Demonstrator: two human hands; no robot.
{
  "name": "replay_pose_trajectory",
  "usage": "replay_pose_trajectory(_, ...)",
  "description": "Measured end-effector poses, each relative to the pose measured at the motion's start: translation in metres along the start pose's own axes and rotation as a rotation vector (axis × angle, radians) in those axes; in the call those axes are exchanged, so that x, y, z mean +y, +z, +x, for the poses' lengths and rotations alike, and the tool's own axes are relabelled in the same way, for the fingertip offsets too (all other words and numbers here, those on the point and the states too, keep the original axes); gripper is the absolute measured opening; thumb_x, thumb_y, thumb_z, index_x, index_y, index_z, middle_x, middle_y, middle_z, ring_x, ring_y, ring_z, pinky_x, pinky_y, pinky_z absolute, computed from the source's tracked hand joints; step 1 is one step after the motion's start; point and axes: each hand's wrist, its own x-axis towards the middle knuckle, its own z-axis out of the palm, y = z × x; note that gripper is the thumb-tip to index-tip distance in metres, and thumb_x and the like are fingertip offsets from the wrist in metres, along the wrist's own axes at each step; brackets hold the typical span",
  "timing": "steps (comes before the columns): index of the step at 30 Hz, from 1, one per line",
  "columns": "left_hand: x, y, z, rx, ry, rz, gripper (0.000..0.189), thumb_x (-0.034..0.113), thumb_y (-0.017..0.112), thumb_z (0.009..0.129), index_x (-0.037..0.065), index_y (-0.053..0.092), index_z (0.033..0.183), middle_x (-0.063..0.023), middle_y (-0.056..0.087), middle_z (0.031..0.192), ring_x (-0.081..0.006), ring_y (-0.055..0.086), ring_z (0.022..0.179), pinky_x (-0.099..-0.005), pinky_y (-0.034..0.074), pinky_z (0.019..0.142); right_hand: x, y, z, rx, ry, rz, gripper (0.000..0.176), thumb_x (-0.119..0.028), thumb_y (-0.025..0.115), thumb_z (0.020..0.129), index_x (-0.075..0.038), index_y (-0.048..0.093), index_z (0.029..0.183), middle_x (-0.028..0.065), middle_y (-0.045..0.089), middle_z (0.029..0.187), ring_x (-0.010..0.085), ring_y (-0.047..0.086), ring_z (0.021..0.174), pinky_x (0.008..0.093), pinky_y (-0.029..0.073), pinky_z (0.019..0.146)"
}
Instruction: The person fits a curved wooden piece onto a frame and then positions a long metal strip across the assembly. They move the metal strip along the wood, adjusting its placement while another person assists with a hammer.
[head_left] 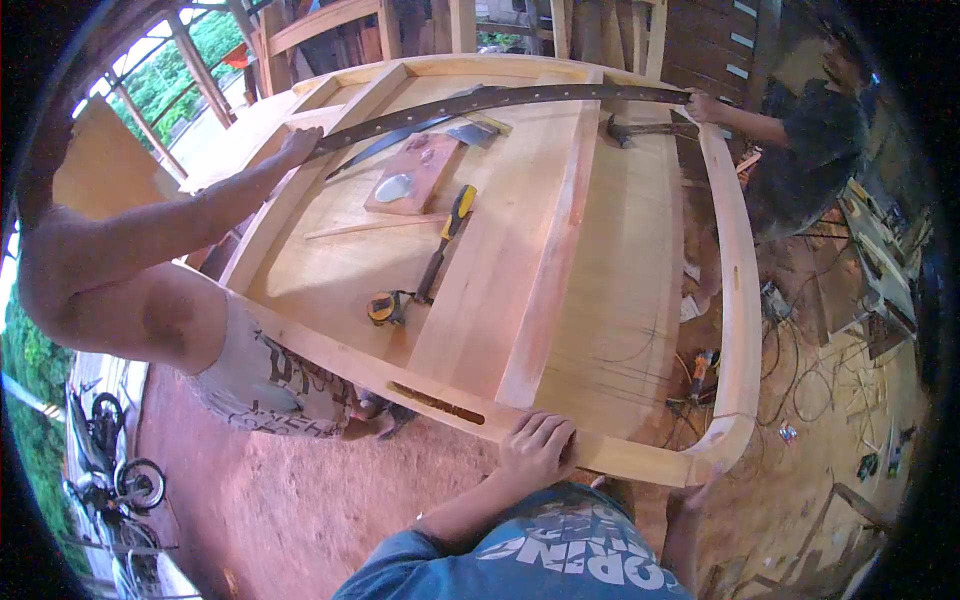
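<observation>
My left hand [540, 445] is closed over the near rail of a large pale wooden frame [330, 350], just right of a long slot cut in it. Below the rounded near-right corner, my right hand [688, 497] is mostly hidden by the wood, and its fingers do not show. Inside the frame lie a chisel [459, 212] with a yellow and black handle, a tape measure [384, 308] and a thin wooden stick [370, 228]. Farther back is a reddish board [425, 160] with white paste on it, beside a wide scraper [473, 134].
Two other people hold the ends of a long dark strip with holes [480, 102] across the frame's far part. A hammer [645, 129] lies near the right person's hand. Cables [800, 370] and wood scraps cover the floor at right. Motorcycles [110, 480] stand at left.
</observation>
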Motion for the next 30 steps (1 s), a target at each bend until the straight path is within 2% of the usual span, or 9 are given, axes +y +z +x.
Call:
replay_pose_trajectory(2,0.001,0.000,-0.001,0.005,-0.005,-0.002,0.025,0.011,0.072,0.070,0.005,0.062,0.092,-0.0091,0.066,0.089,-0.0255,0.066,0.082,-0.0384,0.054,0.077,0.019,-0.046,0.006,0.102,0.061,0.181,0.074,-0.060,0.040,0.094,-0.007,0.030,0.145,0.0167,0.048,0.134,0.0299,0.050,0.120,0.0431,0.037,0.106)
replay_pose_trajectory(7,-0.001,0.005,-0.001,0.039,-0.001,-0.020,0.023,0.011,0.072,0.072,0.006,0.061,0.091,-0.0088,0.066,0.088,-0.0254,0.066,0.081,-0.0381,0.054,0.077,-0.009,0.012,0.002,0.366,0.217,0.134,0.075,-0.062,0.039,0.094,-0.009,0.029,0.146,0.0171,0.047,0.135,0.0299,0.049,0.121,0.0438,0.037,0.107)
replay_pose_trajectory(10,-0.001,0.007,-0.001,0.050,0.000,-0.022,0.022,0.010,0.072,0.072,0.006,0.061,0.090,-0.0087,0.065,0.087,-0.0255,0.066,0.080,-0.0376,0.054,0.076,-0.004,0.006,0.002,0.380,0.202,0.212,0.073,-0.061,0.038,0.095,-0.010,0.029,0.147,0.0164,0.039,0.143,0.0290,0.043,0.128,0.0456,0.034,0.109)
replay_pose_trajectory(15,-0.002,0.008,-0.001,0.067,0.007,-0.021,0.020,0.010,0.072,0.073,0.005,0.061,0.089,-0.0091,0.066,0.086,-0.0255,0.066,0.079,-0.0371,0.054,0.076,-0.006,0.028,-0.004,0.394,0.101,-0.028,0.077,-0.060,0.043,0.094,-0.009,0.025,0.149,0.0144,0.033,0.149,0.0315,0.038,0.134,0.0479,0.034,0.110)
replay_pose_trajectory(19,0.001,0.005,0.001,0.064,0.002,-0.013,0.019,0.010,0.072,0.072,0.005,0.062,0.088,-0.0094,0.066,0.086,-0.0256,0.066,0.080,-0.0372,0.054,0.076,-0.009,0.017,0.000,0.419,0.184,0.152,0.080,-0.059,0.044,0.093,-0.008,0.022,0.150,0.0141,0.032,0.150,0.0328,0.037,0.135,0.0491,0.034,0.110)
replay_pose_trajectory(21,0.001,0.004,0.002,0.064,0.002,-0.015,0.019,0.010,0.072,0.072,0.005,0.062,0.087,-0.0095,0.066,0.087,-0.0257,0.067,0.080,-0.0372,0.054,0.076,-0.010,0.029,-0.008,0.132,0.012,0.032,0.075,-0.060,0.045,0.093,-0.009,0.028,0.146,0.0145,0.040,0.141,0.0305,0.043,0.127,0.0460,0.036,0.107)
replay_pose_trajectory(23,0.000,0.005,0.001,0.066,0.004,-0.022,0.019,0.010,0.072,0.073,0.005,0.062,0.087,-0.0095,0.066,0.087,-0.0257,0.067,0.080,-0.0373,0.054,0.077,-0.016,0.038,-0.006,0.107,-0.005,0.013,0.074,-0.060,0.045,0.093,-0.009,0.031,0.145,0.0143,0.045,0.134,0.0294,0.047,0.121,0.0442,0.038,0.105)
replay_pose_trajectory(26,0.000,0.006,0.000,0.061,0.003,-0.019,0.019,0.010,0.072,0.073,0.005,0.062,0.088,-0.0094,0.066,0.087,-0.0255,0.067,0.080,-0.0373,0.054,0.078,-0.020,0.036,0.000,0.379,0.148,0.097,0.075,-0.059,0.044,0.093,-0.008,0.028,0.146,0.0138,0.043,0.136,0.0306,0.046,0.123,0.0449,0.038,0.105)
replay_pose_trajectory(30,-0.001,0.007,-0.001,0.058,0.002,-0.024,0.017,0.009,0.071,0.075,0.006,0.062,0.089,-0.0094,0.067,0.087,-0.0261,0.067,0.079,-0.0381,0.055,0.076,-0.012,0.016,0.005,0.396,0.160,0.120,0.074,-0.058,0.045,0.094,-0.010,0.029,0.147,0.0129,0.044,0.137,0.0301,0.047,0.123,0.0444,0.038,0.105)
